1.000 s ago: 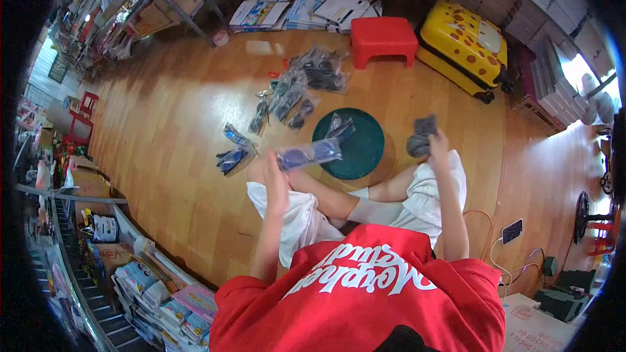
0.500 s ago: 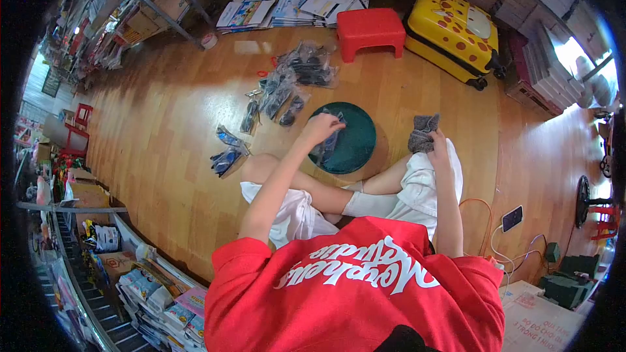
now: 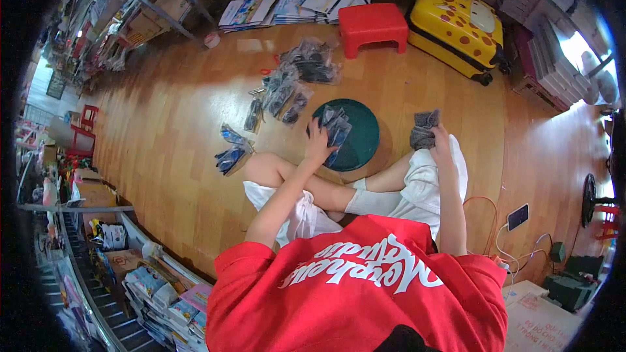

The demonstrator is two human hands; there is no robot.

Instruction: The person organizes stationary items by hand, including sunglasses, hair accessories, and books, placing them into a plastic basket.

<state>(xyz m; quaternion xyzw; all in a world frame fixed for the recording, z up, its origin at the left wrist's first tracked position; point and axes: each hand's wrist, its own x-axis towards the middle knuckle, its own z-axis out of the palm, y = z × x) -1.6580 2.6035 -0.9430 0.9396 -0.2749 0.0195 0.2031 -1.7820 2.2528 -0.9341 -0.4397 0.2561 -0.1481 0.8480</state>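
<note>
A plastic-wrapped dark blue packet (image 3: 337,126) lies over the left part of a round dark green stool top (image 3: 362,140). My left hand (image 3: 318,141) grips its left edge, with fingers and thumb closed on the wrap. Over by my knee, my right hand (image 3: 441,144) holds a folded grey cloth (image 3: 424,132) by its right side; the fingertips are partly hidden. More wrapped dark items (image 3: 282,88) lie in a loose pile on the floor beyond the stool top. Nearer my leg is a blue wrapped item (image 3: 229,156).
A red plastic stool (image 3: 372,25) and a yellow spotted suitcase (image 3: 456,29) stand at the back, beside stacked booklets (image 3: 293,5). A phone (image 3: 518,217) with cables lies on the floor at right. Shelves of goods line the left.
My left hand has shifted left and down from the top of the packet to its left edge. The packet is spread wider and more visible. My right hand still holds the cloth.
</note>
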